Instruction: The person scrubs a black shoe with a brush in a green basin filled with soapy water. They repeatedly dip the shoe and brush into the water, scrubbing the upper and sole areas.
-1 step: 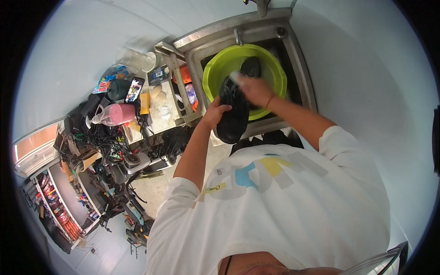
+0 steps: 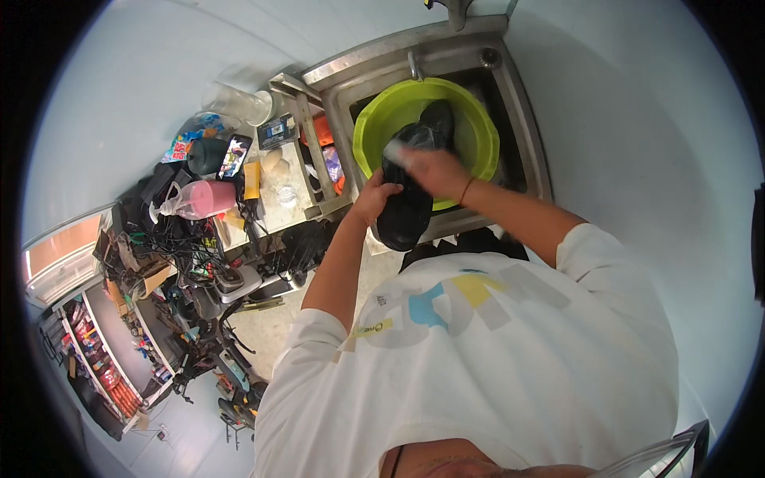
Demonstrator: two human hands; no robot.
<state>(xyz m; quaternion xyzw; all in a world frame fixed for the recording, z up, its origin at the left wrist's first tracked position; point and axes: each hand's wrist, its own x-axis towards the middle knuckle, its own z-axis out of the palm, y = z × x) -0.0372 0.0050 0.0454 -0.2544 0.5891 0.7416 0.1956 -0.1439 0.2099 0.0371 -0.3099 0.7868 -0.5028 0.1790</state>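
Observation:
A black shoe (image 2: 401, 217) is tilted over the near rim of a lime-green basin (image 2: 363, 139). My left hand (image 2: 373, 196) grips it by its left side, thumb on top. Across the shoe's upper part lies my right hand (image 2: 436, 170), its fingers closed round a small whitish scrubbing piece (image 2: 395, 150). Motion blurs that piece, so I cannot tell whether it is a brush. Behind, a second black shoe (image 2: 437, 118) rests in the basin, partly covered by the held shoe and my right hand.
The basin sits in a metal sink (image 2: 526, 143) beneath a faucet (image 2: 414, 65). To the left, a cluttered table (image 2: 275, 211) bears a pink spray bottle (image 2: 209, 197), a phone (image 2: 233, 156), a dark box (image 2: 276, 131) and tangled cables (image 2: 195, 255). A wall (image 2: 629, 159) stands at right.
My right hand has slid left and slightly nearer along the shoe with the whitish piece. My left hand stays in place on the shoe.

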